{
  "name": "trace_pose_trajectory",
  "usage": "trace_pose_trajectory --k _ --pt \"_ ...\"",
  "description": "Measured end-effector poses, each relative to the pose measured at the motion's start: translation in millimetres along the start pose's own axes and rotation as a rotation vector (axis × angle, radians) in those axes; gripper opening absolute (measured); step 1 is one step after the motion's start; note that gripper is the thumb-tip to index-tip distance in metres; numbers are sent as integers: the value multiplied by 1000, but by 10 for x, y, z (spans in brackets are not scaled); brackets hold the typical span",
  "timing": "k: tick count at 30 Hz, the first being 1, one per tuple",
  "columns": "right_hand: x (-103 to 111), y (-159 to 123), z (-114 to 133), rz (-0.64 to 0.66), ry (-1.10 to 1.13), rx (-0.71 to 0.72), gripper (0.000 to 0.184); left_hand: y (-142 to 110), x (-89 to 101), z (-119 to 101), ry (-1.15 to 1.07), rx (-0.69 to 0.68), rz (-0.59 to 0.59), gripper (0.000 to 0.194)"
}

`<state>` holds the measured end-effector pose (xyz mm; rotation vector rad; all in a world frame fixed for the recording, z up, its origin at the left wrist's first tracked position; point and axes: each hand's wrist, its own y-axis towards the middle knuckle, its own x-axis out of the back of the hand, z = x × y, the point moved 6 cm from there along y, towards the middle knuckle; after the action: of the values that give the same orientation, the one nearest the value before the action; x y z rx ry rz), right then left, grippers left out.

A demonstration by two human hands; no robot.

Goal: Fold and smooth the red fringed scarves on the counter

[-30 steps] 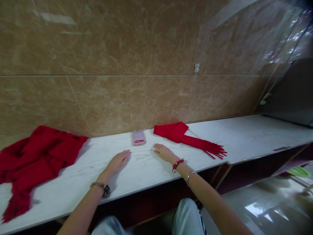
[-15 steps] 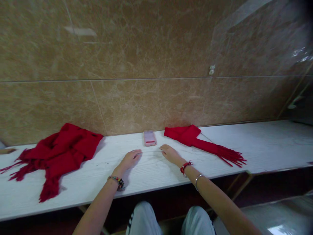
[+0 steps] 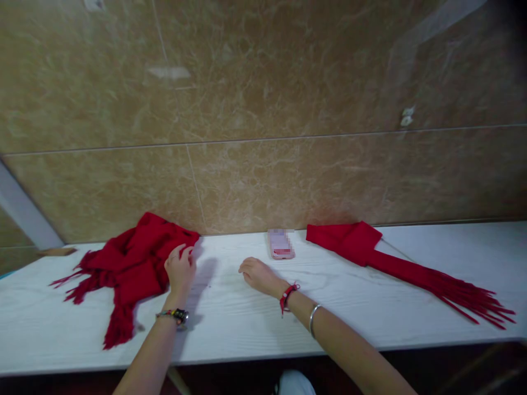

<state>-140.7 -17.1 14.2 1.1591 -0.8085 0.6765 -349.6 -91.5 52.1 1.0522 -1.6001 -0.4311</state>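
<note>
A rumpled red scarf (image 3: 135, 260) with fringed ends lies bunched on the left of the white table. In front of its right edge is my left hand (image 3: 181, 267), raised off the tabletop, its fingers bent and apart with nothing seen in them. Whether the fingertips touch the cloth I cannot tell. My right hand (image 3: 260, 276) is over the middle of the table, fingers loosely bent and holding nothing visible. Just beyond it lies a phone (image 3: 280, 244), its surface partly blurred. Further right, a second red scarf (image 3: 349, 241) lies folded flat, its fringe spread toward the right.
The white tabletop (image 3: 239, 329) runs along a brown marbled tile wall (image 3: 255, 186). At the far left, a small flat brown piece (image 3: 57, 252) lies near a pale upright strip (image 3: 27, 203). A thin cord (image 3: 399, 249) shows behind the folded scarf. My knee (image 3: 294, 383) is below the front edge.
The view has turned left and closer to the table. My left hand has moved left and up to the bunched scarf. My right hand has shifted left, away from the folded scarf.
</note>
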Motion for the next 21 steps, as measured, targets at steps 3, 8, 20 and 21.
trace_pose_trajectory --k 3,8,20,21 --pt "-259 378 213 36 58 55 25 -20 258 351 252 218 -153 36" --pt "-646 945 465 48 146 85 28 -58 299 625 381 382 -179 56" --pt "-1061 2013 466 -218 419 -211 62 -57 552 752 217 474 -521 51" --pt "-1064 2057 460 -221 460 -234 60 -56 551 770 209 474 -533 52"
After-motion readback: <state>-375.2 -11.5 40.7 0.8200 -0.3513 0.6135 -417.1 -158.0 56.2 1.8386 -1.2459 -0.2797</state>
